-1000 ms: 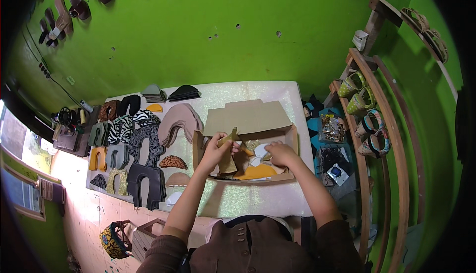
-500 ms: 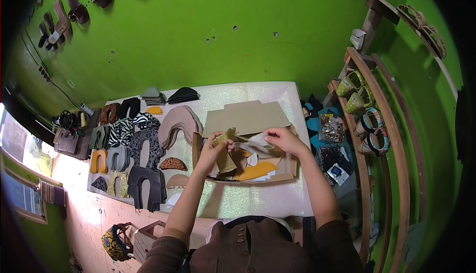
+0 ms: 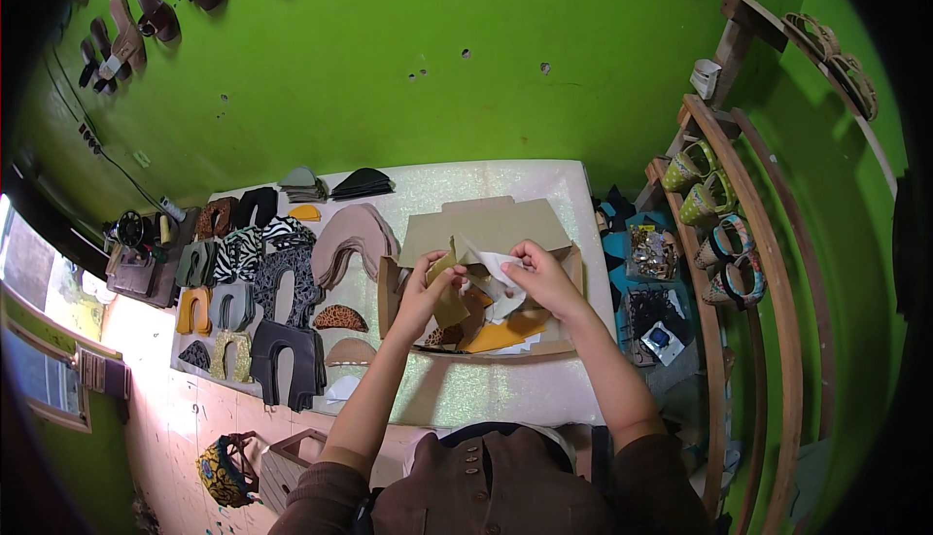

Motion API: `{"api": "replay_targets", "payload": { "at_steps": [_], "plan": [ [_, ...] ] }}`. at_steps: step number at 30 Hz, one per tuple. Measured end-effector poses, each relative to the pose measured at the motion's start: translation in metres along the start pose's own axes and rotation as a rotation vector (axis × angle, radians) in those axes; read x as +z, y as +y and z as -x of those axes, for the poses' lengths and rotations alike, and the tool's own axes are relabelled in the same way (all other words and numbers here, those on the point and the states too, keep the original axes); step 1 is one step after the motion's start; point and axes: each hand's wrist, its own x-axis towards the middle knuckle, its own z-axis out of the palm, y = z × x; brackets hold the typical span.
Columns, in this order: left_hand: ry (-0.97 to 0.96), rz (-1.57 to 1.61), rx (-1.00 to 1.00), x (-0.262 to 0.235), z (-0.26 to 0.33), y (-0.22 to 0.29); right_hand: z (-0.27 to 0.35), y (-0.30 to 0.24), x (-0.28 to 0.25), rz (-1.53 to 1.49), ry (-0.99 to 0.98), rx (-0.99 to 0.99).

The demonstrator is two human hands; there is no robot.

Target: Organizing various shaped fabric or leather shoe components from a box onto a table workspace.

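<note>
Above an open cardboard box (image 3: 476,222) my two hands work close together. My left hand (image 3: 424,290) is closed on an olive-gold piece of material (image 3: 449,310), which hangs into the box. My right hand (image 3: 546,280) pinches a thin whitish piece (image 3: 498,269) whose pointed end rises toward the left hand. Whether the two pieces are joined cannot be told. Inside the box lie a mustard-yellow piece (image 3: 505,332), white scraps and a leopard-print scrap (image 3: 444,337), partly covered by the hanging material.
Left of the box, U-shaped cut pieces lie in rows, among them a dark grey stack (image 3: 309,345) and a pinkish-beige stack (image 3: 340,243). A wooden rack (image 3: 773,243) with sandals stands at right, beside bags of small parts (image 3: 653,251). A stool (image 3: 292,467) stands at lower left.
The olive-gold piece has turned and hangs less far toward me. My right hand has moved slightly down, and the whitish piece now points upward instead of lying across the box.
</note>
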Motion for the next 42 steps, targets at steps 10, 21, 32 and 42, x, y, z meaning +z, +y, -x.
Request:
{"api": "replay_targets", "payload": {
  "at_steps": [10, 21, 32, 42],
  "plan": [
    [-0.058, 0.008, 0.115, 0.011, 0.002, 0.001, 0.012, -0.020, 0.016, -0.028, 0.127, 0.093],
    [-0.140, -0.013, 0.054, 0.012, 0.008, -0.009, 0.011, -0.008, 0.026, -0.295, -0.026, 0.105],
    [-0.208, -0.100, -0.042, 0.011, 0.011, 0.011, 0.004, 0.013, 0.008, 0.071, 0.114, 0.063],
    [-0.174, -0.244, -0.069, 0.009, 0.006, 0.014, 0.014, 0.017, -0.004, 0.747, 0.339, -0.498]
  ]
}}
